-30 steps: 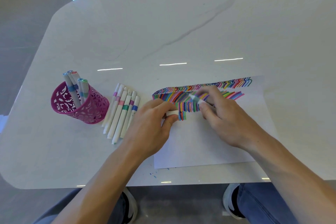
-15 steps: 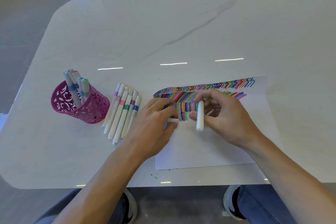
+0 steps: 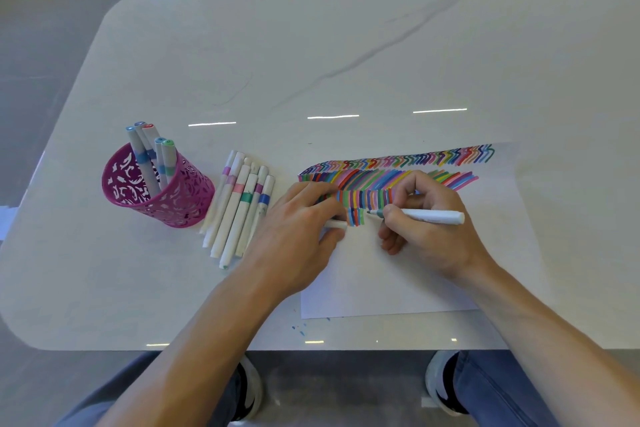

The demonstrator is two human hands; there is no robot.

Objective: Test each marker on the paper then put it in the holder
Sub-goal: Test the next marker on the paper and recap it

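Observation:
My right hand grips an uncapped white marker lying almost level, its dark tip pointing left and touching the paper beside the lowest row of coloured strokes. My left hand rests on the paper's left edge and pinches the marker's white cap between thumb and fingers. A pink cut-out holder stands at the left with several markers upright in it. Several capped markers lie side by side between the holder and my left hand.
The white table has a rounded front-left corner and a near edge just below the paper. Small ink specks mark the table by the paper's lower-left corner. My knees and shoes show under the table edge.
My right hand turned the marker from upright to level and brought its tip down to the paper by the lowest strokes. My left hand kept hold of the cap and barely moved.

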